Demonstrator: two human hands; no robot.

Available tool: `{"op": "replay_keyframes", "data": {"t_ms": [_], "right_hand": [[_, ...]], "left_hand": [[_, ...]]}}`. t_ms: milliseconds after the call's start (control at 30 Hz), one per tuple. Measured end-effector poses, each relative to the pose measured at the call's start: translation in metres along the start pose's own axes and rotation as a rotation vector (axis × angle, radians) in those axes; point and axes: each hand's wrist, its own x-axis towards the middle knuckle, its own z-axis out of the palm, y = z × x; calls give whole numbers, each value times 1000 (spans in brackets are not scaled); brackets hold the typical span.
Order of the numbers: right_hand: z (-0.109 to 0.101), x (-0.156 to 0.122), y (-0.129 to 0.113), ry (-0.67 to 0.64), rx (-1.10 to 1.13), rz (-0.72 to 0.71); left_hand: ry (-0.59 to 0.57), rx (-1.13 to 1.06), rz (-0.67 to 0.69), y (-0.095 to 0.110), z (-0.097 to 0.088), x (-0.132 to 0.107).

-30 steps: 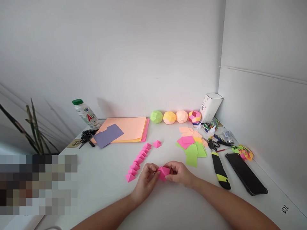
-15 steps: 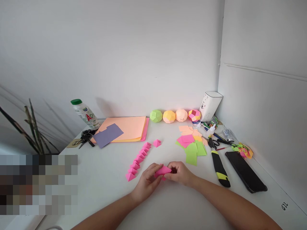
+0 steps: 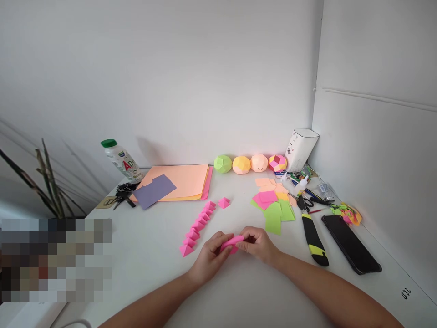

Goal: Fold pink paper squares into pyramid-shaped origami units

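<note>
Between my two hands, a folded piece of pink paper (image 3: 232,243) is held just above the white table. My left hand (image 3: 210,255) pinches its left end between thumb and fingers. At the other end, my right hand (image 3: 258,245) grips the paper's edge, which looks bent into a curve. Beyond my left hand runs a slanting row of several folded pink paper pieces (image 3: 199,224) with pointed tops. One more pink paper piece (image 3: 224,202) stands apart, to the right of the row's far end. My fingers cover parts of the held paper.
Loose green, pink and orange paper pieces (image 3: 273,217) lie right of centre. Farther right are a cutter knife (image 3: 313,241), scissors (image 3: 302,204) and a phone (image 3: 351,245). Several paper balls (image 3: 241,165) line the wall. Coloured sheets (image 3: 184,180) and a bottle (image 3: 122,161) are back left.
The pink paper between my hands has gone from a flatter, pointed look to a curved band. My right hand has risen slightly. Both hands keep hold of it.
</note>
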Motion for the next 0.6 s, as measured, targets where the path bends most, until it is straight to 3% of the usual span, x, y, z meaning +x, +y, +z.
{"op": "replay_keyframes", "data": {"t_ms": [600], "right_hand": [[-1, 0, 0, 11, 33, 42]], "left_hand": [[-54, 38, -28, 9, -3, 2]]}}
